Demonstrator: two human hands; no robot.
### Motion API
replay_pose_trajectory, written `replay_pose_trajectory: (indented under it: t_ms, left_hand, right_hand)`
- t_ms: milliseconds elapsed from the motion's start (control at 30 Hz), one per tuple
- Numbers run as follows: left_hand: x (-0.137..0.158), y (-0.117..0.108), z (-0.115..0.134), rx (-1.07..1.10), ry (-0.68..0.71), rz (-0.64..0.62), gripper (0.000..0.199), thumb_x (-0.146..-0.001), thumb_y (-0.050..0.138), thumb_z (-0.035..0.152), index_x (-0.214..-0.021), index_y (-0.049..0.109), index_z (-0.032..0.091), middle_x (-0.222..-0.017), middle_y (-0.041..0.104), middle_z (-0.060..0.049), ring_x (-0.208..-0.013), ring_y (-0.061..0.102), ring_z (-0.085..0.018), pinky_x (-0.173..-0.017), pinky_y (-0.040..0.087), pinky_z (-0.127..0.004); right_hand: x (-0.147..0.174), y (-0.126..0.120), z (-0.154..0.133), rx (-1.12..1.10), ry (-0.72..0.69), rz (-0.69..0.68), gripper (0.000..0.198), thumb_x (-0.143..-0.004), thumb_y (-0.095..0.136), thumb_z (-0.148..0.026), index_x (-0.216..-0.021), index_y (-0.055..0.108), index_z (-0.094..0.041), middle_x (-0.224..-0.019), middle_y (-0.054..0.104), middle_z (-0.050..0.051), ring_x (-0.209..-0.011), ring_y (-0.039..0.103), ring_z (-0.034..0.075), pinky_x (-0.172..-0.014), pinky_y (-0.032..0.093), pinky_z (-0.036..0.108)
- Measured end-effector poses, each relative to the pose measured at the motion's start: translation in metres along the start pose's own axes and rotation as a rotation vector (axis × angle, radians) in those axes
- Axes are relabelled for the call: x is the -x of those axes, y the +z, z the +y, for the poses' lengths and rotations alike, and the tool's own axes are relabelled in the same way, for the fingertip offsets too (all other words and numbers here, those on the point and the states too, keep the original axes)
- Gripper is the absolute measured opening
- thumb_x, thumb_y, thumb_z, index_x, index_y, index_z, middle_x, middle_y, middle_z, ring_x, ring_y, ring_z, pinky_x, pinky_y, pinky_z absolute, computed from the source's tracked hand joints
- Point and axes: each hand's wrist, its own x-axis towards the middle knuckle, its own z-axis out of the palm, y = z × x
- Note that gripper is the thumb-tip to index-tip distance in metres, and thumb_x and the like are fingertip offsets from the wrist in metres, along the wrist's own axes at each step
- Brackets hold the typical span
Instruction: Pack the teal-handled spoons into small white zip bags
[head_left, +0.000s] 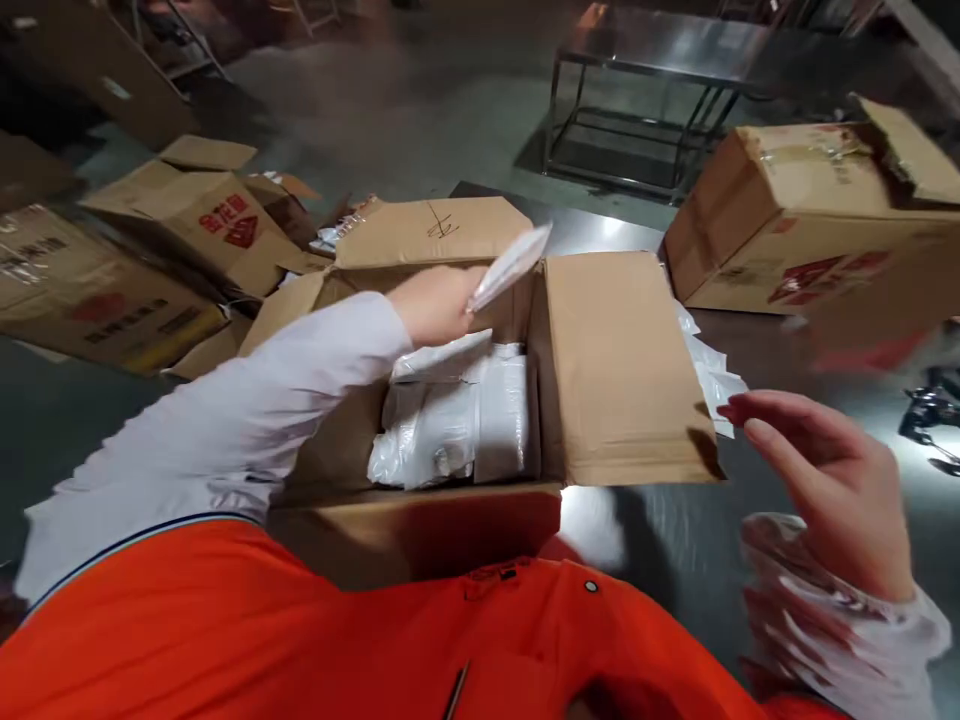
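While the right hand [832, 480] is loosely curled and free, just beside some white packets [709, 370] on the metal desk [694, 550] (whether its fingertips touch them, I cannot tell), an open carton [630, 370] holds white-wrapped parcels [502, 410]. Above these, the left hand [439, 305] grips a flat white packet [514, 265], tilted. Farther off stands a steel table [667, 50].

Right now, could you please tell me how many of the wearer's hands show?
2: the left hand holds a white packet above the open carton; the right hand is near white pouches at the carton's right.
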Motion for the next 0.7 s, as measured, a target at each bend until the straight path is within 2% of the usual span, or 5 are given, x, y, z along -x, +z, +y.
replay_pose_trajectory:
  t_ms: [133,267,367,500,700]
  left_hand:
    - [-0.026,0.101,-0.059,-0.362,-0.053,-0.069,0.067,-0.087,0.056,0.010,-0.154,0.048,0.014,-0.154,0.053,-0.017,-0.147,0.044,-0.036,-0.123,0.034,-0.051]
    - [-0.045,0.176,-0.084,-0.319,-0.104,-0.247,0.080,-0.095,0.052,0.028,-0.168,0.021,0.017,-0.175,0.012,-0.014,-0.162,0.007,-0.036,-0.128,0.011,-0.064]
    - [-0.051,0.196,-0.102,-0.202,-0.125,-0.300,0.088,-0.100,0.044,0.053,-0.170,0.005,0.017,-0.175,-0.001,-0.013,-0.163,-0.001,-0.034,-0.127,0.008,-0.066]
    - [-0.060,0.209,-0.115,-0.260,0.035,-0.350,0.089,-0.098,0.043,0.066,-0.169,0.016,0.022,-0.175,0.008,-0.010,-0.163,0.002,-0.034,-0.126,0.000,-0.068]
    - [-0.070,0.216,-0.103,-0.266,0.061,-0.366,0.077,-0.098,0.049,0.056,-0.164,0.035,0.019,-0.173,0.022,-0.013,-0.162,0.012,-0.033,-0.127,-0.004,-0.063]
  right_hand:
    - [0.005,0.019,0.014,-0.025,0.045,0.021,0.026,-0.086,0.077,-0.051,-0.099,0.079,-0.029,-0.102,0.077,0.004,-0.099,0.073,0.029,-0.096,0.062,0.049]
    - [0.013,0.021,0.020,0.009,0.077,0.116,0.021,-0.085,0.076,-0.052,-0.096,0.078,-0.034,-0.102,0.075,0.000,-0.102,0.071,0.031,-0.103,0.059,0.052]
    - [0.037,0.001,0.038,0.112,0.277,0.195,0.021,-0.083,0.073,-0.059,-0.093,0.077,-0.042,-0.103,0.075,-0.002,-0.107,0.070,0.036,-0.108,0.057,0.057]
    - [0.055,-0.011,0.081,0.138,0.565,0.289,0.021,-0.081,0.072,-0.062,-0.094,0.075,-0.046,-0.107,0.076,-0.004,-0.119,0.067,0.039,-0.112,0.054,0.057]
    - [0.013,0.052,0.141,-0.184,0.569,0.207,0.043,-0.050,0.084,-0.057,-0.074,0.073,-0.023,-0.076,0.075,0.005,-0.076,0.071,0.030,-0.076,0.062,0.048]
